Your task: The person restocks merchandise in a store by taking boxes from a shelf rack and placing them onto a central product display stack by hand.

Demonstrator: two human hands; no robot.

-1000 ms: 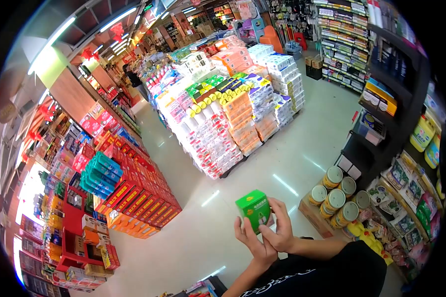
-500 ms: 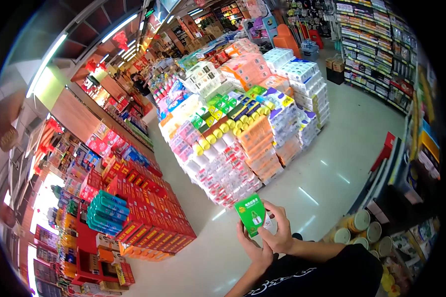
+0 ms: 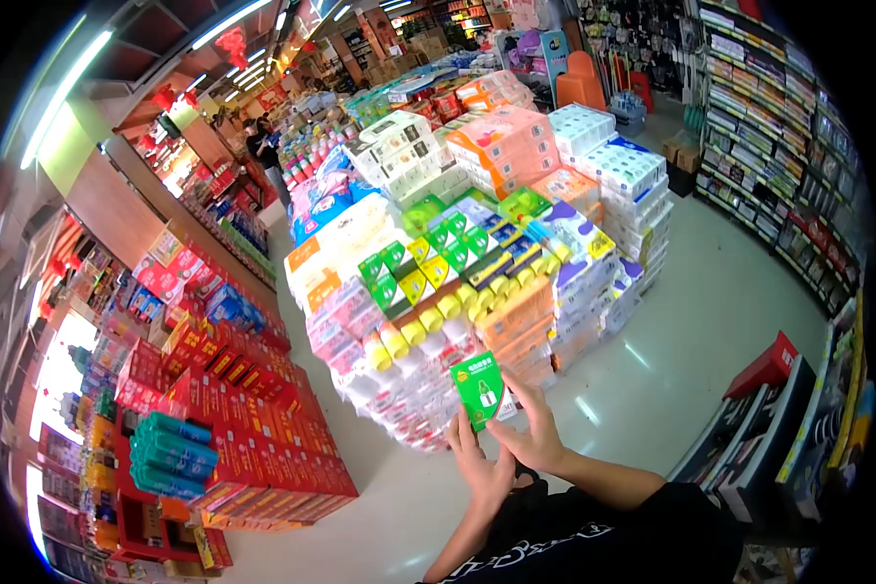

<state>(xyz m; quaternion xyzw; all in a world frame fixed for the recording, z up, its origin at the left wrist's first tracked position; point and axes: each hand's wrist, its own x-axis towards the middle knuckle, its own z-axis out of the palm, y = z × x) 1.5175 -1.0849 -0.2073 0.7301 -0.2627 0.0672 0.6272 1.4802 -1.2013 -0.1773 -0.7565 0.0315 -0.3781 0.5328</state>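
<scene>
Both hands hold up a small green box (image 3: pixel 480 387) printed with white lettering and a picture of a little bottle. My left hand (image 3: pixel 479 469) grips its lower edge from below, fingers on the left side. On the right side, my right hand (image 3: pixel 533 435) pinches it, the thumb low near the front and the index finger up along the edge. Beyond the box is a broad stack of packaged goods, topped by rows of similar green and yellow boxes (image 3: pixel 428 261) and yellow-capped cylinders (image 3: pixel 433 319).
Red cartons (image 3: pixel 282 443) are piled at the left, with teal bottle packs (image 3: pixel 172 456) on them. Tissue packs (image 3: pixel 504 146) rise behind the green boxes. A tall shelf rack (image 3: pixel 759 127) and a low shelf (image 3: pixel 749 438) flank the floor at right. A person (image 3: pixel 261 148) stands far back left.
My view has moved nearer to the stacked goods, which appear larger. The green box and both hands sit slightly higher and further left in view, with the grip kept.
</scene>
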